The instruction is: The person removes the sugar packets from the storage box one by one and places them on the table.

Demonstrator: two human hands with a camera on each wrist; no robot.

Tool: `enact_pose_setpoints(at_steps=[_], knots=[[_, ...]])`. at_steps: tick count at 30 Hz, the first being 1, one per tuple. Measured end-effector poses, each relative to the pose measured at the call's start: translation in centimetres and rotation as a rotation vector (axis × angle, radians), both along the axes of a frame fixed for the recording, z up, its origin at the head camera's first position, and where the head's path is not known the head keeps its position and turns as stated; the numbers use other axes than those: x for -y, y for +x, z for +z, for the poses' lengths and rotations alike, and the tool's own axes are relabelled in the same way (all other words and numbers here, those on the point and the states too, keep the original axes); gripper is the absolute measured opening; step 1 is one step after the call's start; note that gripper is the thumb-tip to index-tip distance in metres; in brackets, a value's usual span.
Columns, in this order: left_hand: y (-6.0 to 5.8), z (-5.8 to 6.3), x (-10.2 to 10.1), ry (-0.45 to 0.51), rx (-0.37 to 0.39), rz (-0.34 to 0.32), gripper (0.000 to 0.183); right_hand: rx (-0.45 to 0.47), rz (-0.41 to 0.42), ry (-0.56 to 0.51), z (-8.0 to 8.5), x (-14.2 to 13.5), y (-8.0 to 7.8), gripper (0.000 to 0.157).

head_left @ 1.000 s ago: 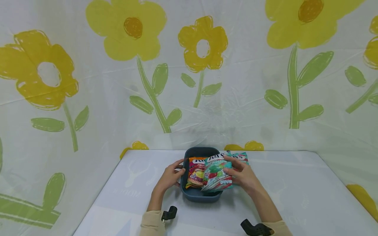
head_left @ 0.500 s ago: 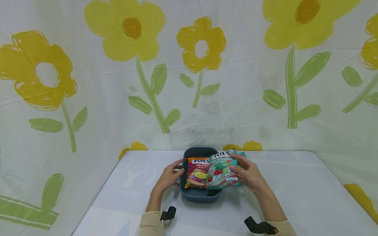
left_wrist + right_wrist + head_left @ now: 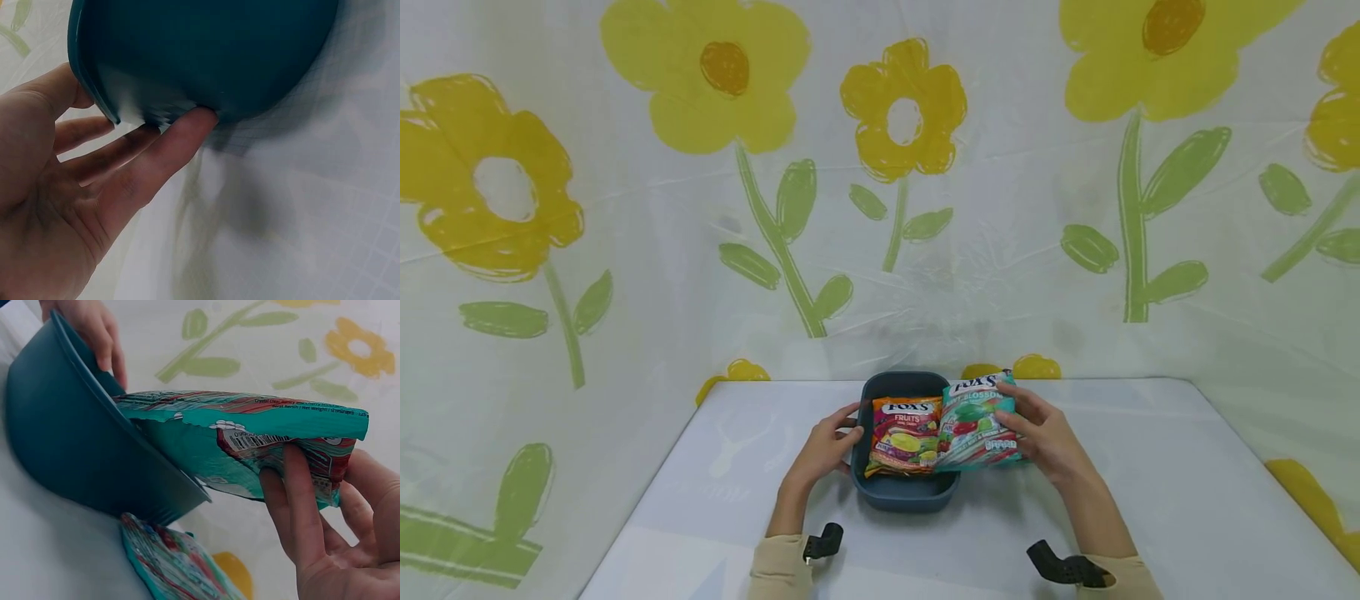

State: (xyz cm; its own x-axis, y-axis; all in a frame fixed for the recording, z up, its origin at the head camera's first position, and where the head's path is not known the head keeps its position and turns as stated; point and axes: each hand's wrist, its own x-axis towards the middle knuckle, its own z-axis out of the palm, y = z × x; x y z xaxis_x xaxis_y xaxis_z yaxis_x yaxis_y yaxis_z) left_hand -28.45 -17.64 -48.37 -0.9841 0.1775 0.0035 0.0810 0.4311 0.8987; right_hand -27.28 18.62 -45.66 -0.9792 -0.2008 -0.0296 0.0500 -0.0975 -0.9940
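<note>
"Where is the mint packet (image 3: 973, 425) right now?"

"Slanting over the right rim of the blue tub (image 3: 906, 502), with its left edge lapping the orange fruits packet (image 3: 901, 439) inside. The right hand (image 3: 1048, 437) pinches its right side between thumb and fingers"

"And the left hand (image 3: 822, 442)?"

"Fingers slightly bent around the tub's left wall, thumb close by at the rim. So it has hold of the tub, though I can't tell how firmly"

"How would you work this bit?"

"I'd let the left hand brace the tub so it doesn't skid on the white table (image 3: 917, 558). The bag looks soft and likely to sag, so I'd pinch it lightly but surely, and raise the low end clear of the rim before any sideways shift"

"What's in the way?"

"The rim, mostly, and the fruits packet, which the mint one's edge could drag along. The right wrist view also shows another teal packet (image 3: 181, 565) just outside the tub, below the held one; I'd mind it when lowering anything there. The flowered sheet (image 3: 992, 283) hangs behind the table, out of reach of trouble"
</note>
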Motion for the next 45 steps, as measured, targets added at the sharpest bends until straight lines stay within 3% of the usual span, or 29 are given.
enact_pose_setpoints(at_steps=[15,34,45], knots=[[-0.1,0.0,0.1,0.004,-0.004,-0.003,0.052,0.05,-0.07,-0.043,0.1,-2.1,-0.3,0.057],[0.0,-0.1,0.0,-0.004,-0.011,0.004,0.053,0.045,-0.113,-0.217,0.0,-5.1,-0.1,0.052],[-0.1,-0.2,0.0,0.004,-0.004,-0.005,0.053,0.071,-0.165,-0.181,-0.3,-6.0,0.0,0.055]])
